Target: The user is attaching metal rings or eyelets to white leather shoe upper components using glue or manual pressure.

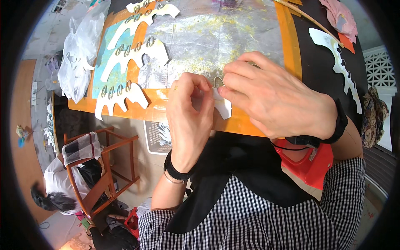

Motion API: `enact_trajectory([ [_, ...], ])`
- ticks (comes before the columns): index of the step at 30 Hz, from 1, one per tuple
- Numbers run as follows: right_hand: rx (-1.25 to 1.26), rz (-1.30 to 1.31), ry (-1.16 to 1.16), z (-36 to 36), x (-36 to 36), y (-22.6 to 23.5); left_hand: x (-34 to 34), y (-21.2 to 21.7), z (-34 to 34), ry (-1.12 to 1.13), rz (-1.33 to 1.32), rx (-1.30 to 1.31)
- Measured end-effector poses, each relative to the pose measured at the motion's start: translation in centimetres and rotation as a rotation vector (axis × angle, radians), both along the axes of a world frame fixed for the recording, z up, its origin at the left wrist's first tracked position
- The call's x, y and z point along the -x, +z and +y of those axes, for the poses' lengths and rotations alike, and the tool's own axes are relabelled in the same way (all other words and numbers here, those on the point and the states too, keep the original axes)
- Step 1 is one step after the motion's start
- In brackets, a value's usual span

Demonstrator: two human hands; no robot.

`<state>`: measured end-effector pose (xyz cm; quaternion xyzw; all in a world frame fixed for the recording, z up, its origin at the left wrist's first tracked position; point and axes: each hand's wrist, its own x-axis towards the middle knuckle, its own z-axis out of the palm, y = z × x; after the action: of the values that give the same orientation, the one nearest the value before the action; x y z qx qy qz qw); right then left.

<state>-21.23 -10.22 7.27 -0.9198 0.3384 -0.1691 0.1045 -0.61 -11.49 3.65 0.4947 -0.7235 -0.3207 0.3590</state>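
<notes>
Near the front edge of the table, my two hands meet over a white cut-out piece [225, 109]. My left hand [187, 112] is closed, with thumb and forefinger pinching the piece's left side. A thin oval metal ring [218, 80] stands up at its top edge, between my fingertips. My right hand [271, 93] is closed from the right, its fingertips at the ring and the piece; most of the piece is hidden beneath it. To the left lie several white scalloped strips, the nearest strip [121, 101] carrying a row of similar metal rings.
Another scalloped strip [339, 62] lies on the black right part of the table, near a thin stick [310, 18] and a pink cloth [339, 18]. Clear plastic bags [79, 54] hang at the left edge. Below stand a white basket [152, 143], a wooden chair [110, 146] and a red stool [308, 166]. A person sits lower left.
</notes>
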Motion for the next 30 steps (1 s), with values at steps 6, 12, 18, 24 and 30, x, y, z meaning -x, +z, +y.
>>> enact_trajectory([
  [6, -0.014, -0.011, 0.001, 0.0, 0.2, -0.1, 0.1, 0.2, 0.2, -0.061, -0.159, 0.231],
  [12, 0.046, -0.07, -0.013, -0.2, 0.0, -0.2, 0.3, -0.1, 0.3, -0.045, -0.244, 0.389],
  [18, 0.051, -0.034, -0.021, -0.3, 0.1, -0.2, 0.7, 0.3, 0.6, 0.024, -0.284, 0.318],
  [24, 0.088, -0.09, -0.006, -0.3, 0.2, -0.4, -0.3, 0.5, 0.7, -0.02, -0.339, 0.355],
  [30, 0.13, -0.191, 0.014, -1.7, 0.7, -1.3, -1.3, 1.8, 0.3, -0.166, -0.438, 0.423],
])
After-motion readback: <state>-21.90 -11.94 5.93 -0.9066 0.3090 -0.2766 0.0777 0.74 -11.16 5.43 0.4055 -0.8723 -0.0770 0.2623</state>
